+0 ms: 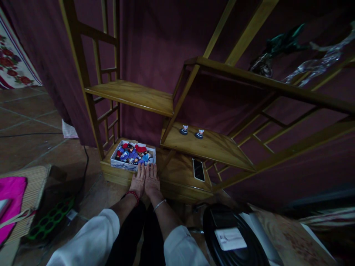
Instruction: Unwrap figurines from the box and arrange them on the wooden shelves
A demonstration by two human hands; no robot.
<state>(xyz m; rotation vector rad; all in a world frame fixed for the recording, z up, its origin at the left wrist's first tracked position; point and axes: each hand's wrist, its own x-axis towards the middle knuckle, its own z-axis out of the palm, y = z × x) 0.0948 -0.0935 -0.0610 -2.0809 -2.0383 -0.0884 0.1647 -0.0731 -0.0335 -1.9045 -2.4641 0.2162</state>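
Observation:
My left hand [138, 181] and my right hand [151, 180] lie side by side, palms down, fingers stretched forward. Their fingertips reach the near right side of a shallow box [122, 164]; whether they press on it I cannot tell. Nothing shows in either hand. Several small red, blue and purple figurines [133, 153] are heaped inside the box, which rests on the lowest wooden shelf. A little higher to the right, two small figurines with dark bases, one on the left [183, 130] and one on the right [199, 133], stand upright on a middle shelf [219, 147].
A phone [198, 170] lies on the bottom shelf to the right. Another shelf [133, 96] juts out above the box. At lower right stands a black round-lidded object [235, 232]. A green rack with round holes [51, 218] sits on the floor at left, beside a mat-topped table [36, 184].

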